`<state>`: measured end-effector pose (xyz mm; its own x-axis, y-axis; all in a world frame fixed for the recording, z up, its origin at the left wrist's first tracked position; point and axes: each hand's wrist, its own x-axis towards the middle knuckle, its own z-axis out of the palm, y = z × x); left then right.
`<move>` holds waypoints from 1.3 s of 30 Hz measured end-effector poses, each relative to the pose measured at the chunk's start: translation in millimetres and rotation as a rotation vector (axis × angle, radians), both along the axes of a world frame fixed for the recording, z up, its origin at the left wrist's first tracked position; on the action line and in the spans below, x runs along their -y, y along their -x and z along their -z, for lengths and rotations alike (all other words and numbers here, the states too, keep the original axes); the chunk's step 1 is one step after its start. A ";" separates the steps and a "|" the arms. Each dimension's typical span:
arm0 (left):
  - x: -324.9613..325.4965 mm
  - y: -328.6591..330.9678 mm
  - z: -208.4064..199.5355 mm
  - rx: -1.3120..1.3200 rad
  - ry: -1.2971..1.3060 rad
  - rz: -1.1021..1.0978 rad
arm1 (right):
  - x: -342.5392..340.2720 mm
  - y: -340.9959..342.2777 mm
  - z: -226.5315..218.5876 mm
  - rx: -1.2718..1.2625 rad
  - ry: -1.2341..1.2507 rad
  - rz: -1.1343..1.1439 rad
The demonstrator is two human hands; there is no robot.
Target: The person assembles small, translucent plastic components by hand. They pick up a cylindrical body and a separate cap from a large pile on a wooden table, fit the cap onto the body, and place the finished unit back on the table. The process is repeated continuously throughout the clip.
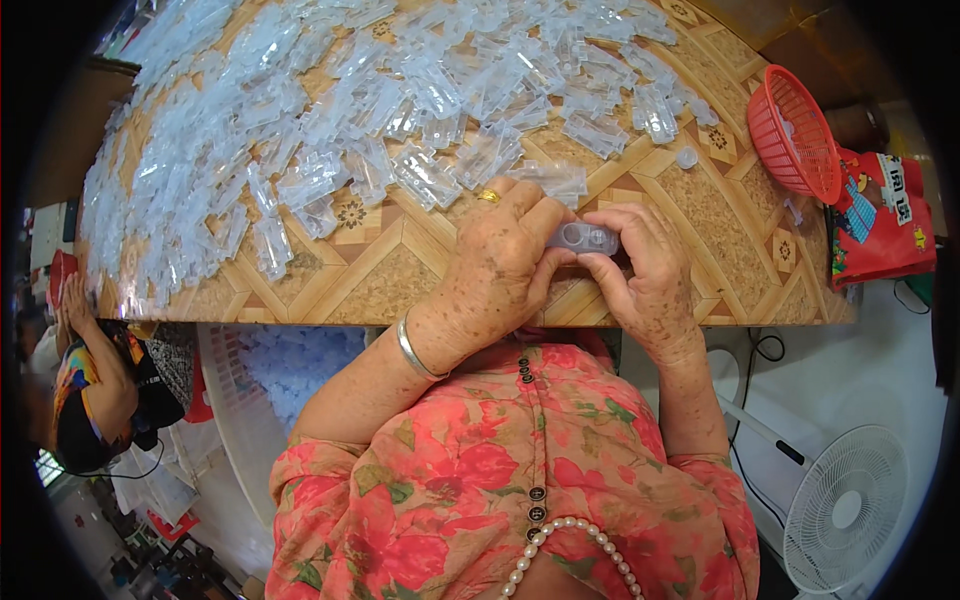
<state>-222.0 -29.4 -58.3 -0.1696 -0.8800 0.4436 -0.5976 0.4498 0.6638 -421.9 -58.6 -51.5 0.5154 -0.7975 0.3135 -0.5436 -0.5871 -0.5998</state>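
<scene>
Between my two hands, over the table's near edge, is a small clear plastic piece (584, 238) with a round hole at its left end. My left hand (510, 245) has its fingers closed on the left end of it. The thumb and fingers of my right hand (645, 265) pinch the right end. Just beyond my left hand lies a flat clear plastic piece (555, 178). Many similar clear plastic pieces (430, 90) cover the far and left parts of the patterned table (385, 268).
A red plastic basket (795, 135) tilts at the table's right side, beside a red printed bag (885, 225). A small round clear cap (686, 157) lies nearby. A white fan (845, 510) stands lower right. At left, another person's arm (90, 330) shows near a white basket (235, 400) of bluish pieces.
</scene>
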 end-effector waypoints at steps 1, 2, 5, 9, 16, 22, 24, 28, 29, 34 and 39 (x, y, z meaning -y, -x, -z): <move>3.6 0.9 -0.3 -0.002 0.017 0.012 | 0.5 0.1 -1.0 -0.012 0.000 0.004; 5.4 0.4 -0.4 0.001 0.019 0.014 | 0.7 0.1 -1.7 -0.023 0.000 0.009; 5.1 -2.3 1.6 0.014 0.021 0.011 | 1.9 -3.6 -0.3 0.014 -0.005 0.035; 5.1 -3.9 6.0 0.028 0.036 0.002 | 14.3 5.5 -11.6 0.037 -0.019 0.029; 3.6 -4.3 1.7 -0.046 0.027 0.026 | 72.3 56.5 0.9 -0.193 0.204 0.347; 1.5 -9.7 5.6 -0.036 0.023 0.030 | 84.2 60.7 2.4 -0.234 0.221 0.321; 1.0 -9.9 5.9 -0.037 0.018 0.027 | 78.0 57.2 -3.2 -0.152 0.171 0.298; 3.4 -8.9 6.3 -0.030 0.022 0.031 | 37.7 46.1 -25.5 -0.092 -0.049 0.171; 3.8 -8.6 5.9 -0.028 0.014 0.031 | 30.9 44.5 -27.0 -0.113 -0.105 0.136; 5.6 -7.4 5.2 -0.008 0.004 0.035 | 21.2 44.1 -28.2 -0.302 -0.173 0.120; 6.1 -7.7 5.0 -0.014 -0.025 0.053 | 26.4 50.6 -26.3 -0.382 -0.261 0.162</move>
